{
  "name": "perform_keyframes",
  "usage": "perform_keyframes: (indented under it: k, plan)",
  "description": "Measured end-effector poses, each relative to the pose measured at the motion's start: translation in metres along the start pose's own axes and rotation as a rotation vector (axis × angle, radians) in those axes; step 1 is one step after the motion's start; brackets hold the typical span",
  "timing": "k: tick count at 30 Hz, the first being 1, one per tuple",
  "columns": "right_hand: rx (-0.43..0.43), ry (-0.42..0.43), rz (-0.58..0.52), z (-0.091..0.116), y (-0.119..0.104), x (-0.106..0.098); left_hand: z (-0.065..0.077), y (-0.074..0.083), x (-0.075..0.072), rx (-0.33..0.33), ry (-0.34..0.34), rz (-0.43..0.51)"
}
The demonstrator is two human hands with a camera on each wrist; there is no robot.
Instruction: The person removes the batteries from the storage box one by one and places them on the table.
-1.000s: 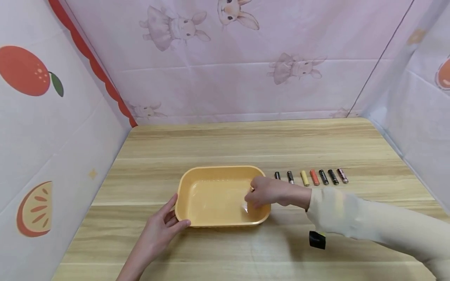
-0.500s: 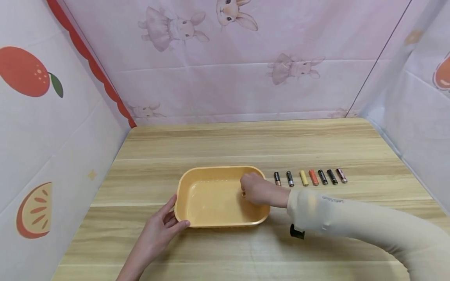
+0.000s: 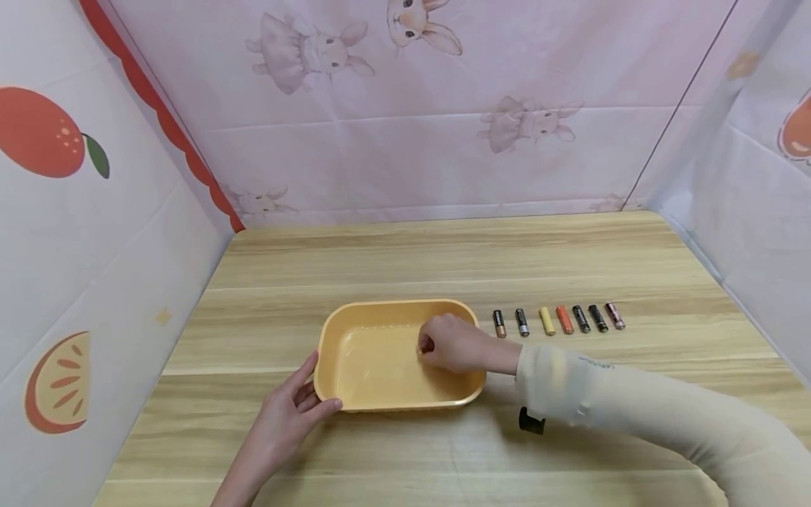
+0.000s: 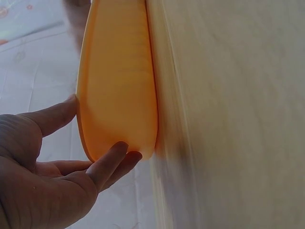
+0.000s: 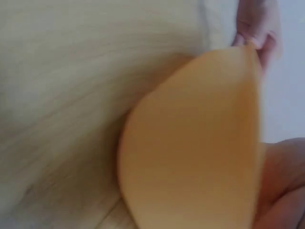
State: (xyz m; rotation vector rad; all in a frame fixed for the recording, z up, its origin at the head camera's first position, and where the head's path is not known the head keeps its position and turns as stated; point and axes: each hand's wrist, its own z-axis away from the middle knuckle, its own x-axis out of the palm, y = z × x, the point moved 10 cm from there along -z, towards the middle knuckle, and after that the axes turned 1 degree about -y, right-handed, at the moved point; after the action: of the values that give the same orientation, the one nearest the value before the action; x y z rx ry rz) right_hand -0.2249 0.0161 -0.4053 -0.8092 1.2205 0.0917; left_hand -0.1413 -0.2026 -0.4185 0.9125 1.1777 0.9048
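Note:
A shallow yellow-orange plastic basin stands on the wooden table. My left hand grips its left end. The thumb rests on the near rim, and the other fingers lie against the outer wall, as the left wrist view also shows. My right hand reaches over the right rim into the basin, its fingers bent low near the floor. Between those fingertips only a tiny pale yellowish bit shows; what it is stays hidden. In the right wrist view the basin wall covers the fingertips.
Several batteries lie in a row right of the basin, among them a yellow battery and an orange battery. A black strap-like piece shows below the right sleeve. Printed cloth walls border the table.
My right hand has moved left and deeper into the basin, uncovering more of the two leftmost batteries. My left hand keeps its grip on the basin, which stays in place.

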Motion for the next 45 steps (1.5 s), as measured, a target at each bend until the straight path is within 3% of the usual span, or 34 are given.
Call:
perform_keyframes:
  k: [5, 9, 13, 17, 28, 35, 45]
  plan:
    - [-0.133, -0.047, -0.273, 0.002, -0.007, -0.013, 0.0, 0.0, 0.0, 0.001, 0.002, -0.008]
    - [-0.146, -0.108, -0.547, 0.012, -0.009, -0.025, 0.0, 0.0, 0.0, -0.005, -0.001, -0.001]
    - [-0.156, -0.108, -0.689, 0.023, -0.012, -0.042, 0.0, -0.001, 0.001, -0.015, -0.004, 0.01]
    - [-0.158, -0.073, -0.75, 0.031, -0.013, -0.061, 0.0, -0.002, 0.002, -0.025, -0.004, 0.012]
    - [-0.105, 0.066, -0.781, 0.061, 0.004, -0.115, -0.001, -0.004, 0.001, -0.033, -0.003, 0.008]
    - [-0.068, 0.184, -0.714, 0.092, 0.029, -0.155, -0.001, -0.004, 0.001, -0.026, -0.008, 0.001]
    - [-0.249, 0.341, -0.949, 0.141, 0.066, -0.205, 0.0, -0.003, 0.001, -0.018, -0.012, 0.002]
